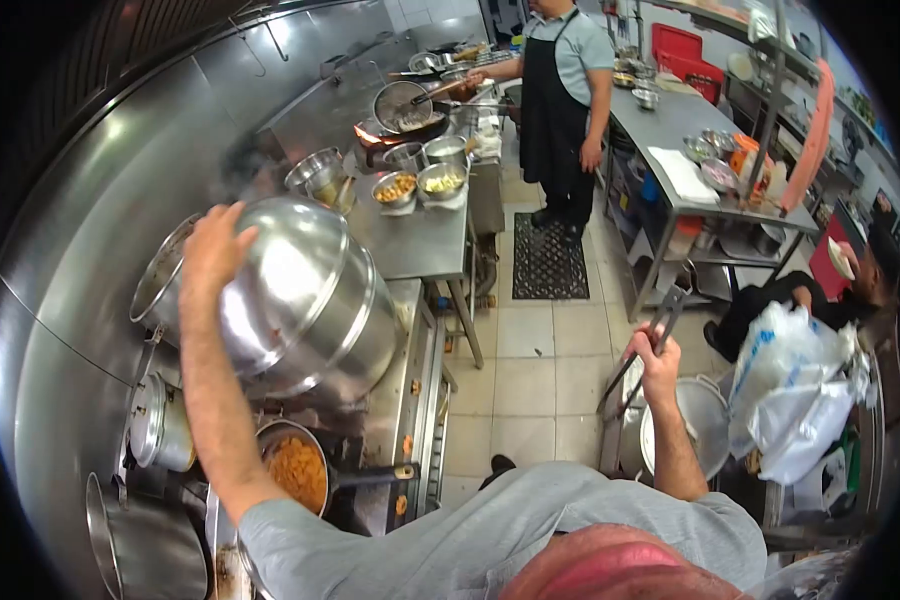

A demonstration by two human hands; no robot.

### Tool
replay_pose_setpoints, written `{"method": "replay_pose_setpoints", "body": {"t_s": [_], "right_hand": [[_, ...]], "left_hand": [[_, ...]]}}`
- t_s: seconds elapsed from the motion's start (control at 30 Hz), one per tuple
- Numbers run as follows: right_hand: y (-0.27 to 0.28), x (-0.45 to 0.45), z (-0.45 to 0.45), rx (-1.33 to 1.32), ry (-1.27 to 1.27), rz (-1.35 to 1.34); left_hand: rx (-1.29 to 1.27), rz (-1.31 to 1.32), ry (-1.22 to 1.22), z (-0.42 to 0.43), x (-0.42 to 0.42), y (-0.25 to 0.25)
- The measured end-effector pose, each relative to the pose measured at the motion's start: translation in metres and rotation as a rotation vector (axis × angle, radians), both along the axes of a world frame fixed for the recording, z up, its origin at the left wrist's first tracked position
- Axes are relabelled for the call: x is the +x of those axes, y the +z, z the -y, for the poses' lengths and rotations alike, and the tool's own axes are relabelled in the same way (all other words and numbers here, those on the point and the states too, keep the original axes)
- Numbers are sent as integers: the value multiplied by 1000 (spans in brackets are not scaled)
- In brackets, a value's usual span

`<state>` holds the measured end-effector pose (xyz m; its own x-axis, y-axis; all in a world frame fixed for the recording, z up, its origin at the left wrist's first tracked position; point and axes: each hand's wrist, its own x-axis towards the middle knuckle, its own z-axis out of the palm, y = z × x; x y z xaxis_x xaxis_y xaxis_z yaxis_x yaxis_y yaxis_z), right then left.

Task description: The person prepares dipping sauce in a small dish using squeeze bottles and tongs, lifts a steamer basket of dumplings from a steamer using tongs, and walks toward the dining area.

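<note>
Tiled floor (pixel 522 333), left fingers (pixel 232 216) spread against large steel vessel (pixel 295 290), right fingers (pixel 656 348) clutching tongs (pixel 669 308)

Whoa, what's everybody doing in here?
The left hand is spread at the edge of a big, shiny metal pot, and the right hand grips metal tongs. A pan of orange food sits near the pot. Farther off, a person in a black apron holds a round strainer or pan near a flame.

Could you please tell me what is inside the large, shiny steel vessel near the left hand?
Its inside cannot be seen, because the steel covers it. Only the vessel's domed outside shows, with the left hand at its edge.
</note>
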<state>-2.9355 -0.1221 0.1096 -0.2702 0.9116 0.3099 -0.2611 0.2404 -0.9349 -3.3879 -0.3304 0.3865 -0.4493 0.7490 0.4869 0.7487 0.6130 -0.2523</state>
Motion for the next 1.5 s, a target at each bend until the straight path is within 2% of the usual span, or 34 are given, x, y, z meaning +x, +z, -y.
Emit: {"method": "replay_pose_setpoints", "body": {"t_s": [0.17, 0.27, 0.33, 0.4, 0.43, 0.6, 0.7, 0.8, 0.93, 1.0, 1.07, 1.1, 1.13, 1.2, 1.27, 1.33, 1.37, 1.4, 1.43, 1.47, 1.5], "right_hand": [[-3, -45, -47, -34, -95, 19], [4, -78, -65, -56, -78, 20], [6, -106, -79, -9, -17, 68], [8, -132, -92, 18, 45, 139], [10, -147, -97, -24, 107, 61], [18, -213, -137, 52, 293, 60], [40, -244, -162, 171, 267, 19], [67, -265, -199, 168, 221, -183], [120, -275, -243, 123, 554, -573], [137, -280, -272, 119, 752, -685], [161, -292, -280, 210, 840, -755], [169, -299, -293, 212, 944, -787], [182, -309, -281, 197, 846, -807], [201, -330, -271, 181, 914, -859], [230, -353, -225, 87, 759, -889], [243, -383, -215, 82, 1242, -971], [248, -395, -202, 68, 1330, -914], [252, -408, -181, 99, 1343, -880], [255, -417, -155, 65, 1309, -813], [255, -429, -126, 64, 1086, -773], [251, -440, -118, -15, 1251, -745]], "left_hand": [[4, 64, 236, 21, -86, 8], [0, 84, 178, 15, -133, -7], [29, 33, 181, 8, -128, -9], [2, 10, 318, -4, -112, -3], [-16, 21, 353, -7, -122, -3], [20, 109, 429, -17, -150, -9], [78, 156, 444, -14, -137, -1], [205, 88, 389, 7, -125, 17], [503, 90, 363, 69, -104, 37], [585, 99, 427, 97, -95, 42], [666, 106, 491, 125, -89, 43], [735, 121, 440, 139, -89, 42], [805, 135, 387, 148, -88, 40], [830, 121, 379, 160, -79, 37], [882, 103, 385, 156, -65, 35], [894, 96, 399, 164, -64, 33], [930, 132, 373, 167, -65, 32], [964, 168, 345, 170, -65, 32], [956, 148, 427, 160, -54, 34], [955, 147, 432, 166, -57, 33], [911, 90, 441, 174, -65, 31]]}}
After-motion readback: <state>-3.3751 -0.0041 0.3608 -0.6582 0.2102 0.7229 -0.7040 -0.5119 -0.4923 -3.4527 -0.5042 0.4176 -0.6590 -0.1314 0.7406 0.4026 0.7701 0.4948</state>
